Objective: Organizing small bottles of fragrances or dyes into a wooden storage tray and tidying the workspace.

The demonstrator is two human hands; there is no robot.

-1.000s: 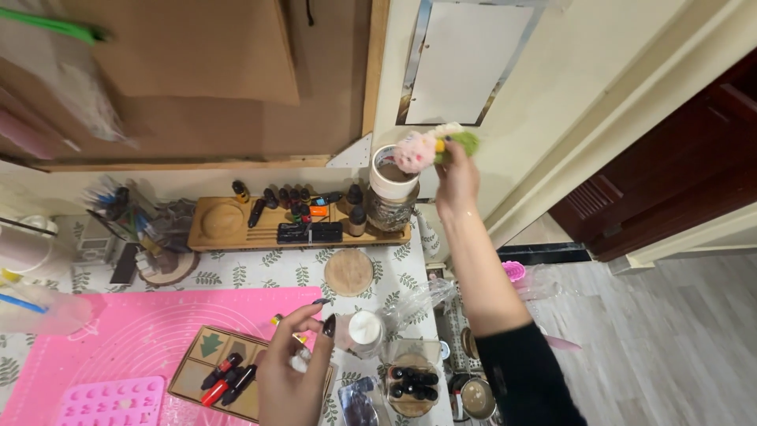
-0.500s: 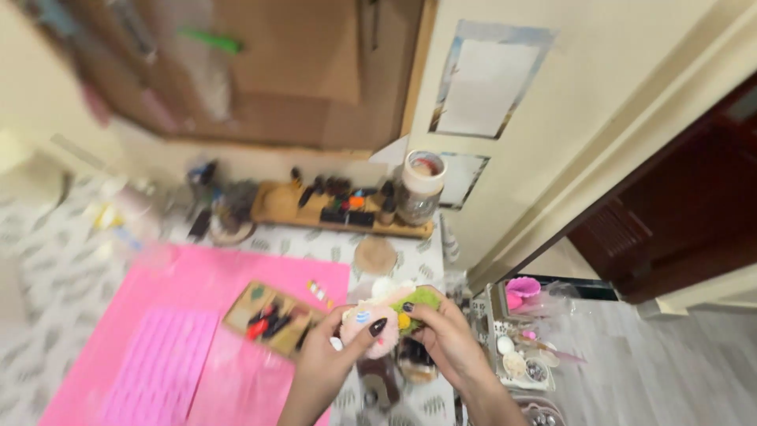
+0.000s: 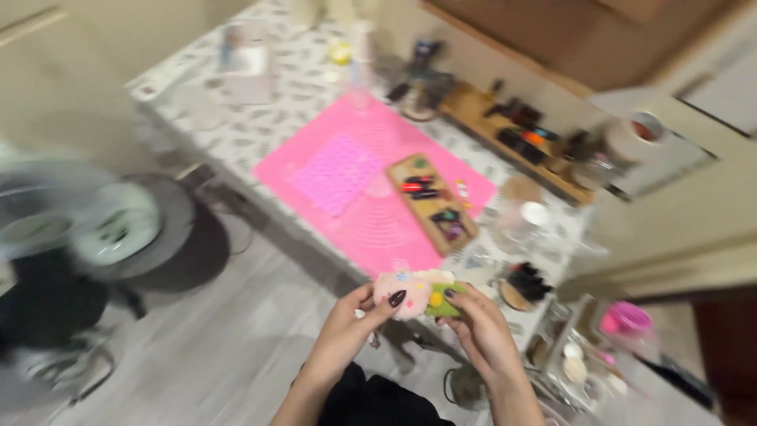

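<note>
Both hands hold a small soft toy point(image 3: 414, 293), pink with a green end, in front of the near edge of the surface point(image 3: 260, 102): the left hand point(image 3: 347, 331) has its fingers clamped on the pink part, the right hand point(image 3: 481, 327) on the green end. On the pink mat point(image 3: 371, 229) lies a wooden tray point(image 3: 432, 203) with small red, dark and green items, beside a pink mould point(image 3: 335, 172). A long wooden tray point(image 3: 512, 142) of small bottles runs along the wall, with a round tub point(image 3: 635, 138) at its right end; the blur hides any labels.
</note>
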